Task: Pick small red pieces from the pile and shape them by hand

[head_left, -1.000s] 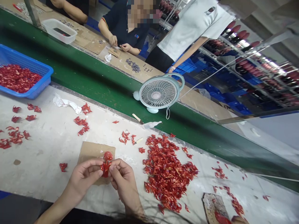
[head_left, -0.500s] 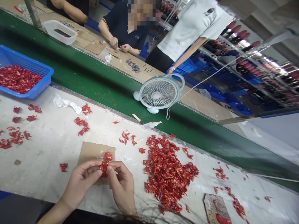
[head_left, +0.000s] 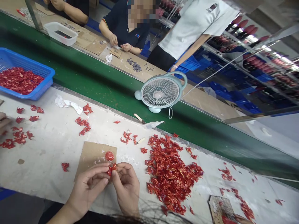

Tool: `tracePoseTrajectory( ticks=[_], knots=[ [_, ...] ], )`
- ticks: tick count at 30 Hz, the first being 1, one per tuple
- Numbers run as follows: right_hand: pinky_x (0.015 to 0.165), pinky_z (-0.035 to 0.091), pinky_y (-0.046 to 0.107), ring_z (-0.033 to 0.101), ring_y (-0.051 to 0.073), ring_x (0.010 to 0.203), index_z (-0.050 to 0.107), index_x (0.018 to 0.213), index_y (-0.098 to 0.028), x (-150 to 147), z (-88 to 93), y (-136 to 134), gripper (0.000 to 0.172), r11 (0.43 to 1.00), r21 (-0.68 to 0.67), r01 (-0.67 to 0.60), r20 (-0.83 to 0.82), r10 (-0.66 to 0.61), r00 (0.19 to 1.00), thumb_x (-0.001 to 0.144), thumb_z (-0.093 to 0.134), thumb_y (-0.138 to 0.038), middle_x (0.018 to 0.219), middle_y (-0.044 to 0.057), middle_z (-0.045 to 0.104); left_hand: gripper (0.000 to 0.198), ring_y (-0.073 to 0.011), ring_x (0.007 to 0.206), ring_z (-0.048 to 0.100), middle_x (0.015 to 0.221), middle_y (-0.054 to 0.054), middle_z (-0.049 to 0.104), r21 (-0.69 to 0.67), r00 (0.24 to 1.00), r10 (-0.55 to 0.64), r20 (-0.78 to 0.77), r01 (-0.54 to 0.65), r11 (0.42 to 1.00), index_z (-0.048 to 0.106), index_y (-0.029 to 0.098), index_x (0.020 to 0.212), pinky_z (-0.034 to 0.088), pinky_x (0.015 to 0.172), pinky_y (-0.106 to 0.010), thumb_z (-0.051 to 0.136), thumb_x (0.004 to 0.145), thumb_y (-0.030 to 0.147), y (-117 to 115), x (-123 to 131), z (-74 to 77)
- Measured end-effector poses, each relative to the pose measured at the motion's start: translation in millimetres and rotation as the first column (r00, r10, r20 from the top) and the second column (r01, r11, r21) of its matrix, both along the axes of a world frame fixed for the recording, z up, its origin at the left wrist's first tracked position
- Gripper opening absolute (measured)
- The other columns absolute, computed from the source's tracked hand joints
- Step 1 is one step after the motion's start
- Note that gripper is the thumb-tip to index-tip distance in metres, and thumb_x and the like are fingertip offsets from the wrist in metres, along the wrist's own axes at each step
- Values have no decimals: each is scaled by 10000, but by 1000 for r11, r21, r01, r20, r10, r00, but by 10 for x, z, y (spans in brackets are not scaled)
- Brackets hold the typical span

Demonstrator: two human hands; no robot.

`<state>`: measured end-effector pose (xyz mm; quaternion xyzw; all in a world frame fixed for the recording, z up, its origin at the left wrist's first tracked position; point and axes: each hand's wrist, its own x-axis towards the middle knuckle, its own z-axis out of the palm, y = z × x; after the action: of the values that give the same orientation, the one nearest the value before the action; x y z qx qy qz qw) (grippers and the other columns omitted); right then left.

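Observation:
A small glossy red piece with pointed tips (head_left: 112, 169) is pinched between the fingertips of both hands. My left hand (head_left: 92, 185) grips it from the left, fingers closed. From the other side, my right hand (head_left: 127, 188) holds it between thumb and forefinger. Beneath them lies a square of brown cardboard (head_left: 87, 157) with a round wet-looking red blob (head_left: 109, 156) on it, just beyond my fingertips. To the right spreads a large pile of similar red pieces (head_left: 171, 174). One loose red piece (head_left: 65, 166) rests left of the cardboard.
A blue basket (head_left: 48, 81) of red pieces stands at left. On the green belt (head_left: 102, 87) sits a fan (head_left: 161, 91), near a white squeeze bottle (head_left: 153, 125). Others' hands show at the left edge (head_left: 3, 123) and lower right (head_left: 241, 219). People work across the belt.
Both hands, still pinching the red piece, have moved slightly down and away from the red blob. Another person's hand has appeared at the left edge, and one at the lower right.

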<state>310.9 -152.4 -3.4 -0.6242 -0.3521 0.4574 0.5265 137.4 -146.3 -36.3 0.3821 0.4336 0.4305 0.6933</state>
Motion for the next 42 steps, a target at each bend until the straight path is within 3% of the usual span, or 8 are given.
tracePoseTrajectory(
  ticks=[6, 9, 14, 19, 23, 33, 38, 42],
  knots=[
    [671, 709, 404, 872, 295, 785, 793, 1185, -329, 945, 40, -43, 526, 930, 51, 363, 300, -361, 883, 850, 1060, -634, 903, 25, 891, 335, -333, 1403, 906, 1531, -53, 945, 428, 730, 149, -667, 212, 878, 966, 468, 1449, 748, 1257, -419, 766, 1181, 441, 293, -996, 145],
    [696, 650, 463, 829, 311, 754, 762, 1118, -331, 1624, 159, -39, 594, 830, 82, 551, 503, -512, 696, 745, 1069, -676, 831, 63, 853, 311, -326, 1330, 893, 1433, -2, 960, 367, 579, 138, -803, 299, 881, 982, 452, 1384, 718, 1247, -414, 764, 1167, 499, 490, -1567, 153],
    [836, 656, 600, 870, 385, 915, 748, 1081, -347, 2021, 313, -99, 541, 735, 96, 671, 724, -514, 459, 800, 1029, -713, 1057, 230, 918, 169, -310, 1126, 900, 1165, 32, 993, 247, 627, 19, -779, 280, 928, 1030, 420, 1134, 687, 1109, -320, 871, 1079, 438, 612, -1727, 153],
    [699, 678, 565, 837, 390, 820, 952, 991, -346, 1337, 161, -287, 197, 996, -75, 41, 650, 18, 759, 995, 915, -540, 1080, 185, 923, 147, -315, 1024, 884, 1113, 7, 996, 144, 692, 7, -722, 141, 980, 1013, 371, 1096, 685, 906, -277, 932, 1006, 454, 634, -1517, 239],
    [866, 746, 520, 889, 393, 1004, 1023, 1209, -421, 915, -4, -264, 313, 874, -204, -442, 549, 476, 687, 1016, 832, -265, 1092, 104, 921, 217, -280, 928, 868, 985, 15, 959, 66, 806, 36, -590, 4, 998, 977, 325, 1060, 680, 802, -242, 1019, 965, 516, 632, -1348, 305],
    [888, 719, 530, 890, 397, 927, 1005, 1031, -332, 902, 98, 7, 282, 855, -260, -448, 457, 518, 724, 1151, 777, -446, 999, 118, 957, 460, -203, 707, 741, 763, -4, 838, -167, 969, 85, -232, -126, 978, 934, 263, 953, 644, 655, -254, 1172, 826, 636, 517, -997, 311],
    [594, 619, 386, 731, 258, 601, 958, 898, -264, 709, 64, 99, 496, 957, -198, -213, 108, 237, 965, 1014, 958, -747, 725, 76, 852, 416, -180, 704, 747, 738, 13, 823, -251, 992, 89, -86, -108, 962, 922, 253, 924, 600, 643, -230, 1200, 812, 542, 495, -828, 362],
    [562, 624, 343, 714, 216, 588, 933, 890, -245, 505, -34, 278, 600, 975, -179, -134, -68, 124, 990, 915, 1017, -839, 729, 61, 849, 452, -200, 803, 832, 975, -55, 907, -239, 989, 126, -74, -140, 961, 971, 227, 916, 704, 734, -258, 1242, 736, 541, 488, -715, 448]
  ],
)
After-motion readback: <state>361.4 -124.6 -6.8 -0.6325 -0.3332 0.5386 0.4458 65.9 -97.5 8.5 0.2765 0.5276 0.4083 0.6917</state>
